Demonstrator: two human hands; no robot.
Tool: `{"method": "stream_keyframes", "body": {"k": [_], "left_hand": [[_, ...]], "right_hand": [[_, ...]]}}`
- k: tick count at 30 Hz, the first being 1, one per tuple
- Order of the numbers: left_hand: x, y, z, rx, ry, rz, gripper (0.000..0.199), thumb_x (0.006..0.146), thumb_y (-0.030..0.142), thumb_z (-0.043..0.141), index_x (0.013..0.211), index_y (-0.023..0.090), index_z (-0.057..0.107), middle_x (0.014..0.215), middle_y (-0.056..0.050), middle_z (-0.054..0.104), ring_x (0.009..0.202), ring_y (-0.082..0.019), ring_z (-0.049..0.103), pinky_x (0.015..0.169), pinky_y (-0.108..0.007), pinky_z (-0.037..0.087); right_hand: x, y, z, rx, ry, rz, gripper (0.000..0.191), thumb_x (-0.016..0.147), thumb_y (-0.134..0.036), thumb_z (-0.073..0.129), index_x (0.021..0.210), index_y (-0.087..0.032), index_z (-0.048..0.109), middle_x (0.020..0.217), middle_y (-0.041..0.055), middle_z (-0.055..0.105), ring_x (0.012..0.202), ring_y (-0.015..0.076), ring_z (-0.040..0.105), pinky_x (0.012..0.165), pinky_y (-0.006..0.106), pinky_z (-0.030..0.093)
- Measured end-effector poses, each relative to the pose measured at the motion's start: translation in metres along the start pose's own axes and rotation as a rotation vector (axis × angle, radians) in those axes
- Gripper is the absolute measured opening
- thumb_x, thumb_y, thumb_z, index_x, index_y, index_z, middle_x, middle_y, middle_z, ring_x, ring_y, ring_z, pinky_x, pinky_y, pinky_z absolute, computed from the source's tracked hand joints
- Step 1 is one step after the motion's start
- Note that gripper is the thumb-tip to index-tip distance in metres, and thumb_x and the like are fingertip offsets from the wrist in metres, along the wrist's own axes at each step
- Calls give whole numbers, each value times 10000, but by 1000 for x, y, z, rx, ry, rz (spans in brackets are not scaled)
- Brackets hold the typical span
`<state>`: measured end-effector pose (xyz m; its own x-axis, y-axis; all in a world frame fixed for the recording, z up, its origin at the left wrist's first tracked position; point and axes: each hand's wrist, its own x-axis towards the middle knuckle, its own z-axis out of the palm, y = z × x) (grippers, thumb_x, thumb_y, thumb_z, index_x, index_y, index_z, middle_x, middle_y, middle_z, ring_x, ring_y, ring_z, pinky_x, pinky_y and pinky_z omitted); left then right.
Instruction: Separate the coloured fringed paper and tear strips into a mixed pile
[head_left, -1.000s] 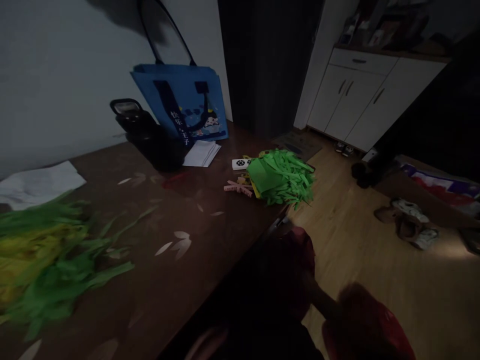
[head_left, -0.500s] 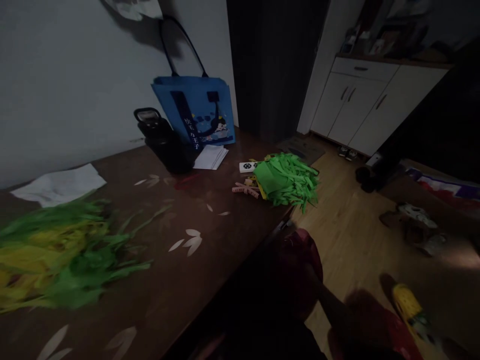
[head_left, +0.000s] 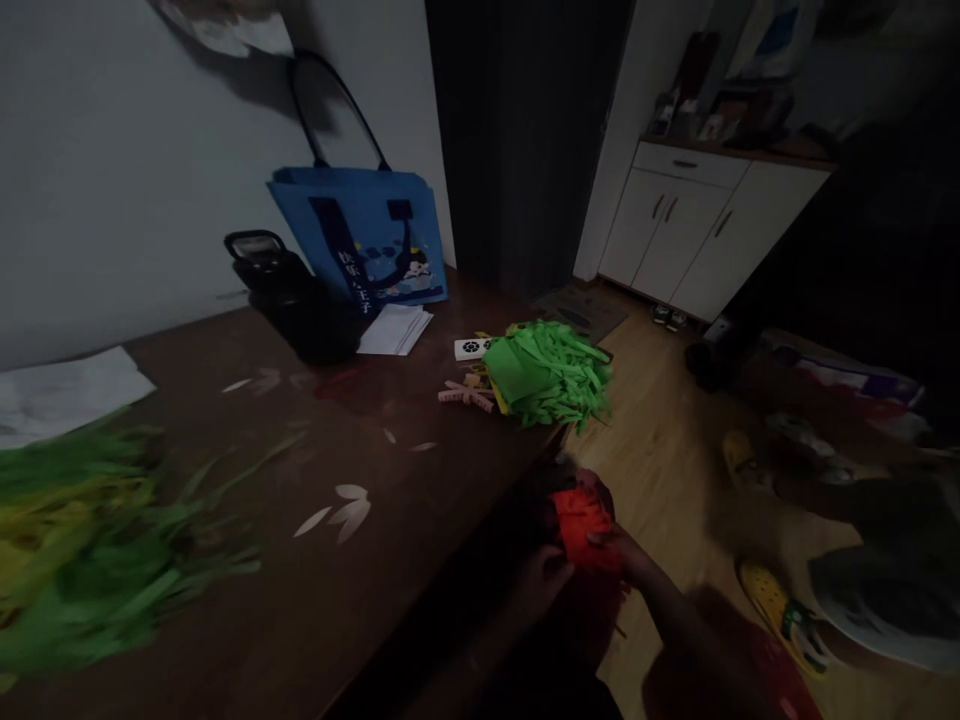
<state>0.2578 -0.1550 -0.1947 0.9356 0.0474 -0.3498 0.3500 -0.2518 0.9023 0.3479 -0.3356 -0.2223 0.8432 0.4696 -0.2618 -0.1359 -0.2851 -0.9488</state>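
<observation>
A bright red fringed piece (head_left: 582, 527), of cloth or paper, is held over the dark gap beside the table's front edge. My right hand (head_left: 616, 552) grips its right side, thumb lying over the front. At its lower left edge my left hand (head_left: 546, 578) has thumb and fingers closed in a pinch. Dim light hides the far fingers. Red strips hang below, blurred in shadow. Beyond my hands, a green fringed bundle (head_left: 551, 375) lies at the table's corner.
On the brown table (head_left: 420, 500) are yellow and green strips (head_left: 90, 550), white papers (head_left: 396, 330), a black bottle (head_left: 300, 300), a blue tote bag (head_left: 367, 235), a white remote-like object (head_left: 470, 349) and a pink item (head_left: 466, 396). A yellow clog (head_left: 776, 605) is on the floor.
Both hands now show at the red piece, which has come up into brighter light. The camera view has shifted, so the table items sit further left. More of a grey-green shape appears at right.
</observation>
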Motion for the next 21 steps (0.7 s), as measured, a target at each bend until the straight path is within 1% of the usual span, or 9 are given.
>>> {"method": "stream_keyframes", "body": {"k": [3,5,8,10,12,14,16,18,21], "left_hand": [[18,-1,11,67,48,-28,202,918,328,601,938,131,643,950,-37,675,882,-192,651,828,-403,524],[18,-2,8,106,98,-35,208,926,335,586,945,134,636,946,-35,663,861,-187,642,811,-393,522],[4,2,-1,142,145,6,212,927,342,582,934,135,631,935,-36,657,856,-182,632,814,-398,516],[-12,7,-9,142,152,57,201,926,354,575,911,165,643,944,-36,665,871,-182,632,821,-382,511],[-29,15,-17,126,155,111,186,897,375,596,855,209,667,921,-41,679,893,-206,640,830,-368,506],[-47,25,-25,103,169,159,152,841,388,637,794,251,684,870,-60,688,914,-248,649,844,-369,504],[-62,34,-35,77,196,201,114,801,379,653,822,275,692,890,-86,693,960,-285,645,876,-394,505],[-76,43,-45,51,239,240,170,795,360,636,943,289,681,1026,-104,684,1063,-309,612,923,-415,492],[-91,56,-59,-4,308,285,359,790,288,613,1147,254,601,1203,-114,627,1145,-304,574,962,-424,479]], "right_hand": [[0,5,3,-74,-5,-25,355,912,-452,577,1080,-145,634,1008,75,698,872,202,688,784,404,570],[-3,6,-1,-149,60,-60,381,871,-463,592,1127,-183,633,1062,98,696,960,275,680,839,485,550],[-10,-5,-8,-284,202,-152,426,867,-414,522,1260,-258,571,1276,128,604,1216,372,533,1023,615,384],[-16,-25,-8,-350,226,-246,476,854,-340,508,1325,-276,524,1434,109,473,1359,351,373,1127,602,232],[-24,-57,-4,-422,137,-365,547,784,-254,576,1328,-298,532,1509,54,385,1418,310,270,1171,545,169],[-31,-94,3,-611,-88,-525,519,755,-170,581,1255,-308,598,1487,36,426,1428,315,245,1169,581,105],[-36,-130,8,-762,-238,-645,372,810,-111,520,1075,-318,678,1241,17,649,1317,286,442,1155,621,46],[-41,-159,9,-778,-265,-670,258,867,-140,519,1000,-285,685,1053,25,714,1113,242,605,1155,574,163],[-48,-190,7,-689,-231,-686,160,923,-236,535,981,-256,683,975,50,720,992,215,639,980,411,448]]}}
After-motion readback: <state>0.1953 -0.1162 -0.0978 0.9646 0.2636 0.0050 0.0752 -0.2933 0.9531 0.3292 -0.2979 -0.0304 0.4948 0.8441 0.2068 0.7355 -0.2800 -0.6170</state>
